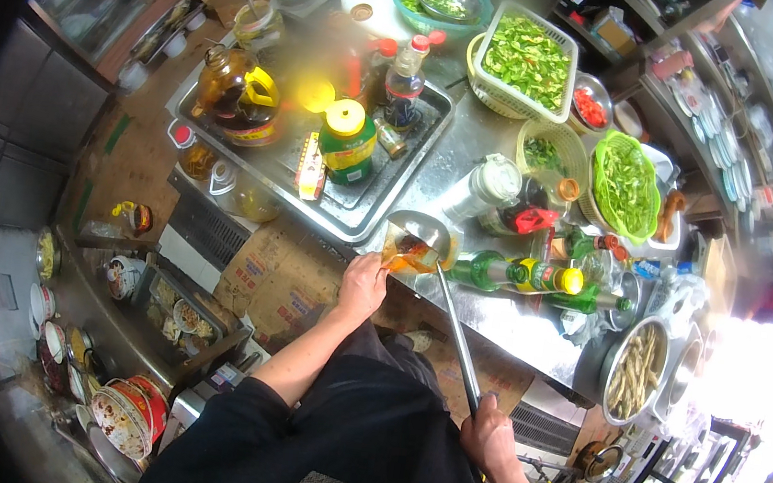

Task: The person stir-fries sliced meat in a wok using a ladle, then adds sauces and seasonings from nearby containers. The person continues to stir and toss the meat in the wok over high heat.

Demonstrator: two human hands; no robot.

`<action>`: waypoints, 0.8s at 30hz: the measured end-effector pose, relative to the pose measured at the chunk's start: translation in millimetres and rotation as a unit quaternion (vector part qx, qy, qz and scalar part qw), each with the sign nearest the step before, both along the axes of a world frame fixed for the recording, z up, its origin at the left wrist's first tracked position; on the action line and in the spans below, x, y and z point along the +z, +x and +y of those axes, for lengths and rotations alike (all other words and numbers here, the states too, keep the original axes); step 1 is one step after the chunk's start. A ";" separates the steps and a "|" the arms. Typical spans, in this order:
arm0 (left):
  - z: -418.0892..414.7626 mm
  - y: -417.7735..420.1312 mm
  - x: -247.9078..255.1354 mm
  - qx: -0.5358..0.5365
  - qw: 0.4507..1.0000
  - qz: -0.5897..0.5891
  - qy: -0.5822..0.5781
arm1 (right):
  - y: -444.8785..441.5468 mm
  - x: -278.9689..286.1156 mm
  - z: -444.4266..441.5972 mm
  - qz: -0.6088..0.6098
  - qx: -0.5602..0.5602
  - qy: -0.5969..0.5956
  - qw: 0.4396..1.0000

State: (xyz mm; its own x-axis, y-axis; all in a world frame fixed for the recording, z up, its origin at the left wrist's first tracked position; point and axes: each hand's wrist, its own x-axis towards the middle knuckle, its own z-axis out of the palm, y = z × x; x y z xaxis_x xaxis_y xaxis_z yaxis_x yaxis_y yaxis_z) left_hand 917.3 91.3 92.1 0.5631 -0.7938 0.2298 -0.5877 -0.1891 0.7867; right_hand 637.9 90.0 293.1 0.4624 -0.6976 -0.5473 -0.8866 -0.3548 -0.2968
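Observation:
My left hand grips the near end of a packet stained with red-brown sauce. The packet lies over the mouth of a metal ladle, and the join between them is partly hidden. My right hand is closed around the ladle's long handle, low and to the right. The ladle's bowl is at the near edge of the steel table. Just right of the bowl lies a green glass bottle. A metal tray with a green yellow-capped jar stands beyond my left hand.
A large oil jug and a soy-coloured bottle stand on the tray. Chopped greens fill a white basket and a green basket. A glass jar stands mid-table. A metal bowl holds long pale pieces. Left, a seasoning counter carries bowls.

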 end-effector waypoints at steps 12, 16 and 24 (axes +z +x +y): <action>7.1 -11.7 -25.9 -0.008 0.999 -0.037 0.003 | -6.5 -27.2 7.7 0.071 -0.002 0.070 0.995; 7.7 -9.2 -25.2 0.000 0.999 -0.049 -0.003 | -9.9 -11.3 -9.7 -0.060 -0.048 0.124 0.989; -2.8 -8.6 3.8 -0.007 0.997 -0.071 0.004 | -7.1 -14.0 -0.7 0.001 0.013 -0.046 0.999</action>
State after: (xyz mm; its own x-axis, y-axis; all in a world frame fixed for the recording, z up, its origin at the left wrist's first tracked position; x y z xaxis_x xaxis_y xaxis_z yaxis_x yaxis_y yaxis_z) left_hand 908.7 88.5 95.9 0.5138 -0.8037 0.3001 -0.6963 -0.1863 0.6931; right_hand 630.8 89.3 279.1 0.4799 -0.7326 -0.4827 -0.8773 -0.4040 -0.2592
